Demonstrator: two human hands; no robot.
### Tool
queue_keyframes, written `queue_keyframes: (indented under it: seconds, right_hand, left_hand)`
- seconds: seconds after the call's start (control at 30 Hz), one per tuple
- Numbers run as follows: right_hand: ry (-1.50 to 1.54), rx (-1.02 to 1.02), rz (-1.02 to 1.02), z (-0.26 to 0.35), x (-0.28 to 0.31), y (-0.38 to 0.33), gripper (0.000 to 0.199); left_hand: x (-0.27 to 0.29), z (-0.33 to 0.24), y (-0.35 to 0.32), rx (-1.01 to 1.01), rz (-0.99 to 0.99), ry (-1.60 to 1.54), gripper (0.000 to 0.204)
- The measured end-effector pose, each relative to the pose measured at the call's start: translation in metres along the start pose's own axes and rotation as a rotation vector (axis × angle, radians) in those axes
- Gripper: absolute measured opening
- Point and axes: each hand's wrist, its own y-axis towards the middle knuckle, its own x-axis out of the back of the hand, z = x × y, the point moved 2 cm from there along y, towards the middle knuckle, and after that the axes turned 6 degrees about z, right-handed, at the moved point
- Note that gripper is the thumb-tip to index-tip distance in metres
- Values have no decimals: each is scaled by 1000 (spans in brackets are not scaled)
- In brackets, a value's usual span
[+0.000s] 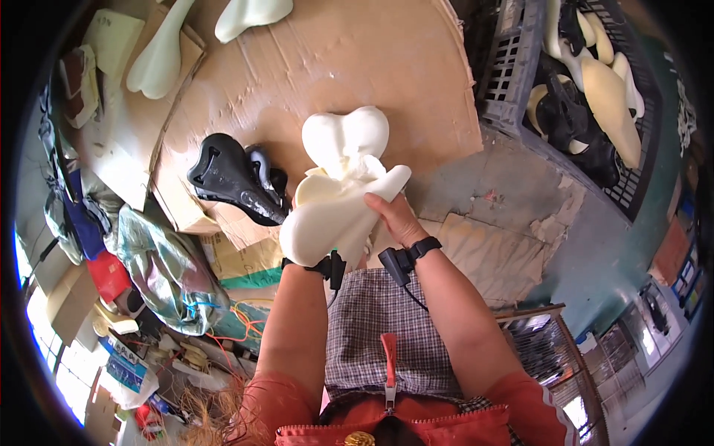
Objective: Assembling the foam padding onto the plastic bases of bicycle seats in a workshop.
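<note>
Several white foam bicycle saddle pads are bunched together in front of me. The nearest white saddle pad (327, 219) lies slantwise, its wide end at the left and its narrow nose at the right. My right hand (401, 221) grips it near the nose, thumb on top and the other fingers mostly hidden. My left forearm leads under the wide end, where the pad hides my left hand and its fingers. Behind, another white saddle pad (346, 134) shows its two-lobed rear. A black bicycle saddle (238, 178) rests on the cardboard (260, 97) to the left.
At the far left lies a white saddle pad (158, 67), with another pad (253, 15) at the far edge. A grey plastic crate (513, 74) at the right holds black and cream saddle parts. A crumpled plastic sack (167, 267) and loose clutter lie at the left.
</note>
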Motion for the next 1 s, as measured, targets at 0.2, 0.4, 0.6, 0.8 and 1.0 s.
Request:
queue_keyframes:
  seconds: [0.2, 0.4, 0.6, 0.8, 1.0]
  right_hand:
    - [146, 42, 5, 8, 0, -19, 59]
    - [376, 9, -138, 25, 50, -103, 57]
    - [337, 14, -141, 15, 53, -149, 58]
    - [399, 36, -84, 21, 21, -179, 56]
    - [431, 203, -63, 95, -35, -251, 51]
  left_hand:
    - [19, 6, -14, -143, -115, 316, 31]
    - [25, 56, -26, -209, 19, 817, 24]
    - [28, 65, -65, -112, 3, 757, 25]
    - [-14, 29, -128, -117, -2, 874, 23]
    - [-98, -3, -205, -121, 217, 1161, 23]
